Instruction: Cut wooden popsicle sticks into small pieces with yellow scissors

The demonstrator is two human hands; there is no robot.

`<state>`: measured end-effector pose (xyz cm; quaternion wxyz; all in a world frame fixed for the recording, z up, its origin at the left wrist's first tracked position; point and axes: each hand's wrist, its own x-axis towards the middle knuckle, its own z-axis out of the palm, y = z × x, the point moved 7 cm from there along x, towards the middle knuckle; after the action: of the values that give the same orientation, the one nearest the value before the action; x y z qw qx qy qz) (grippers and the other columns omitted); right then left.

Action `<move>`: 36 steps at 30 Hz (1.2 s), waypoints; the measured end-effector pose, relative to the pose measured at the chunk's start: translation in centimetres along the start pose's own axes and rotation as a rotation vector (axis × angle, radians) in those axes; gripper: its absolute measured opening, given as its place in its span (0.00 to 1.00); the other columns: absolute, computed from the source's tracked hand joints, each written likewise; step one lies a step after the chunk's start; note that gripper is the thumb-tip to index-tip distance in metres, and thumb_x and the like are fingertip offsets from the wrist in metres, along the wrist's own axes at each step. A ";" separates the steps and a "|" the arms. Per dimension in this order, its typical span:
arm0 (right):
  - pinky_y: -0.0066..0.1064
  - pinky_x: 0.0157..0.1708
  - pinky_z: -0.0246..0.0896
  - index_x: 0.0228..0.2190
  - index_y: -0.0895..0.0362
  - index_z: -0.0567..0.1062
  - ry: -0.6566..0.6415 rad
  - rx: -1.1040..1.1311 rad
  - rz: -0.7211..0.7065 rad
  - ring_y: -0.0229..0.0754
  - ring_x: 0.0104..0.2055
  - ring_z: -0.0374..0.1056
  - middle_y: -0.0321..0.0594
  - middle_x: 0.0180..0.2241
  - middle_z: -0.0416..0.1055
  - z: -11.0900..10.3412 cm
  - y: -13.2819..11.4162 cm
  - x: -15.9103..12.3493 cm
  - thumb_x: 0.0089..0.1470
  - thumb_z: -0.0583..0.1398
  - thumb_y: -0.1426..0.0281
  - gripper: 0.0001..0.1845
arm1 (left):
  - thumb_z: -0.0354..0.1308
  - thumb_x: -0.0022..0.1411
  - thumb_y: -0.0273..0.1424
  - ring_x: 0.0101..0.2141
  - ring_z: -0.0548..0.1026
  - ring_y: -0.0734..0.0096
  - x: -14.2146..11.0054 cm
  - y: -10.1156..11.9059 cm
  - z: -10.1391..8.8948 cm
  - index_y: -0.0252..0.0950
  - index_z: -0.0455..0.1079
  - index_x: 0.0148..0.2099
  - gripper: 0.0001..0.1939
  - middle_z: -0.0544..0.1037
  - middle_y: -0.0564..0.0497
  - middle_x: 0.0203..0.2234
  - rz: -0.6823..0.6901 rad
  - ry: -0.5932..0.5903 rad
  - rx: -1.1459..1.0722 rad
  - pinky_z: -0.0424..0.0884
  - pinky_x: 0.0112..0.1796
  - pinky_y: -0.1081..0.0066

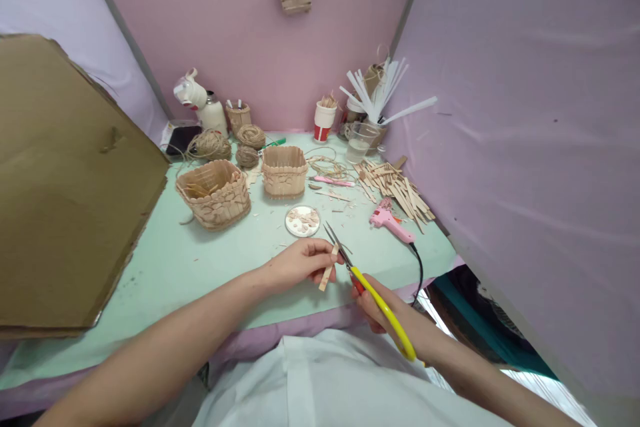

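strip of flat wood (326, 275), lower centre: your left grip (304, 261) pinches it, your right grip (371, 310) holds yellow-handled scissors (369, 285).

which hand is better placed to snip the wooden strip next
Probably the right hand: it grips the yellow-handled scissors, whose blades are right by the wooden strip's upper end. The left hand is occupied pinching that strip.
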<state>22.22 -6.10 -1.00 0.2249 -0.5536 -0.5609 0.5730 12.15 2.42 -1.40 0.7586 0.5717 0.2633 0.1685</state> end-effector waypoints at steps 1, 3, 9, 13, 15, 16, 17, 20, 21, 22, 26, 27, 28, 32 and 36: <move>0.25 0.22 0.47 0.33 0.55 0.61 -0.002 -0.003 0.001 0.32 0.23 0.45 0.30 0.25 0.50 0.0 0.1 0.0 0.56 0.47 0.52 0.18 | 0.55 0.55 0.39 0.18 0.65 0.80 0.0 -0.1 0.0 0.31 0.68 0.34 0.14 0.73 0.51 0.21 -0.002 0.000 -0.001 0.55 0.21 0.77; 0.26 0.22 0.48 0.33 0.55 0.61 -0.002 -0.005 -0.008 0.32 0.24 0.45 0.30 0.25 0.51 -0.1 0.2 0.0 0.56 0.46 0.52 0.19 | 0.55 0.54 0.40 0.18 0.65 0.80 0.0 -0.1 -0.1 0.31 0.68 0.34 0.15 0.74 0.51 0.21 -0.001 0.006 -0.008 0.55 0.21 0.77; 0.26 0.23 0.47 0.34 0.54 0.60 -0.013 -0.024 -0.002 0.32 0.24 0.45 0.30 0.25 0.50 -0.1 0.2 -0.1 0.57 0.44 0.51 0.19 | 0.55 0.55 0.39 0.18 0.65 0.81 0.2 -0.2 -0.1 0.31 0.66 0.33 0.14 0.74 0.50 0.22 0.016 0.006 -0.015 0.56 0.22 0.77; 0.27 0.24 0.48 0.34 0.54 0.60 -0.018 -0.032 0.010 0.32 0.23 0.45 0.29 0.24 0.50 -0.2 0.2 -0.2 0.57 0.43 0.51 0.20 | 0.54 0.55 0.40 0.19 0.64 0.80 0.3 -0.4 0.0 0.30 0.67 0.35 0.15 0.74 0.50 0.23 0.024 -0.018 -0.007 0.56 0.22 0.76; 0.27 0.24 0.49 0.34 0.54 0.61 -0.017 -0.034 0.007 0.33 0.23 0.46 0.30 0.24 0.50 -0.2 0.1 -0.3 0.57 0.43 0.50 0.21 | 0.54 0.56 0.40 0.18 0.62 0.81 0.3 -0.4 0.0 0.30 0.68 0.36 0.16 0.72 0.51 0.22 0.030 -0.033 -0.015 0.54 0.22 0.76; 0.27 0.24 0.49 0.34 0.54 0.61 -0.013 -0.039 0.009 0.33 0.24 0.46 0.30 0.25 0.51 -0.2 0.0 -0.3 0.57 0.43 0.50 0.21 | 0.54 0.56 0.41 0.18 0.61 0.82 0.3 -0.5 0.0 0.30 0.67 0.37 0.17 0.71 0.52 0.21 0.029 -0.040 -0.024 0.53 0.22 0.76; 0.27 0.25 0.50 0.34 0.54 0.61 -0.007 -0.048 0.010 0.33 0.24 0.47 0.30 0.25 0.51 -0.3 0.0 -0.3 0.56 0.43 0.50 0.21 | 0.53 0.57 0.41 0.18 0.61 0.82 0.2 -0.5 0.0 0.30 0.67 0.37 0.17 0.70 0.53 0.20 0.025 -0.045 -0.033 0.53 0.22 0.76; 0.27 0.25 0.51 0.34 0.54 0.61 0.001 -0.081 0.014 0.33 0.24 0.48 0.31 0.25 0.51 -0.4 -0.2 -0.3 0.56 0.43 0.49 0.22 | 0.51 0.58 0.41 0.19 0.60 0.82 0.1 -0.4 0.0 0.31 0.67 0.38 0.17 0.66 0.55 0.20 0.008 -0.050 -0.035 0.52 0.22 0.76; 0.27 0.25 0.51 0.34 0.55 0.61 0.000 -0.088 0.013 0.33 0.24 0.48 0.31 0.25 0.51 -0.4 -0.3 -0.3 0.56 0.43 0.49 0.22 | 0.51 0.58 0.40 0.20 0.60 0.82 0.0 -0.3 0.1 0.31 0.67 0.39 0.16 0.65 0.56 0.20 0.009 -0.049 -0.024 0.52 0.22 0.76; 0.26 0.24 0.51 0.34 0.54 0.61 0.001 -0.091 0.012 0.33 0.24 0.48 0.31 0.25 0.51 -0.4 -0.3 -0.3 0.55 0.43 0.49 0.22 | 0.51 0.59 0.40 0.20 0.60 0.82 -0.1 -0.2 0.1 0.31 0.67 0.39 0.16 0.64 0.56 0.20 0.014 -0.051 -0.011 0.52 0.23 0.76; 0.26 0.25 0.52 0.34 0.54 0.61 0.014 -0.097 0.022 0.34 0.24 0.49 0.31 0.25 0.52 -0.4 -0.5 -0.4 0.54 0.43 0.48 0.23 | 0.49 0.60 0.39 0.19 0.59 0.81 -0.1 -0.1 0.3 0.31 0.68 0.39 0.16 0.66 0.55 0.20 0.008 -0.072 -0.006 0.52 0.22 0.76; 0.27 0.25 0.52 0.34 0.54 0.61 0.020 -0.098 0.025 0.34 0.25 0.49 0.31 0.26 0.52 -0.4 -0.6 -0.4 0.54 0.44 0.48 0.23 | 0.49 0.60 0.39 0.19 0.60 0.81 -0.1 -0.2 0.4 0.31 0.68 0.39 0.16 0.67 0.54 0.20 0.001 -0.079 -0.014 0.52 0.22 0.76; 0.27 0.25 0.53 0.34 0.54 0.62 0.025 -0.099 0.027 0.34 0.25 0.49 0.31 0.26 0.53 -0.4 -0.7 -0.5 0.54 0.44 0.47 0.24 | 0.49 0.60 0.40 0.19 0.60 0.81 0.0 -0.3 0.4 0.31 0.68 0.39 0.17 0.69 0.53 0.21 -0.004 -0.085 -0.024 0.52 0.22 0.76; 0.27 0.27 0.54 0.34 0.54 0.61 0.032 -0.103 0.041 0.34 0.25 0.50 0.31 0.26 0.54 -0.5 -1.0 -0.7 0.53 0.45 0.47 0.23 | 0.50 0.59 0.40 0.20 0.61 0.81 0.1 -0.4 0.7 0.31 0.69 0.37 0.16 0.73 0.49 0.23 -0.019 -0.109 -0.057 0.53 0.21 0.77; 0.28 0.27 0.54 0.33 0.54 0.61 0.028 -0.108 0.070 0.34 0.25 0.50 0.32 0.27 0.55 -0.6 -0.9 -0.9 0.53 0.45 0.47 0.23 | 0.51 0.58 0.39 0.20 0.63 0.80 0.3 -0.5 1.1 0.30 0.69 0.35 0.15 0.73 0.48 0.23 -0.036 -0.102 -0.068 0.55 0.22 0.77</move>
<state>22.63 -6.41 0.28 0.1824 -0.5922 -0.5680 0.5417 12.96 1.61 -1.67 0.7927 0.5488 0.2288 0.1344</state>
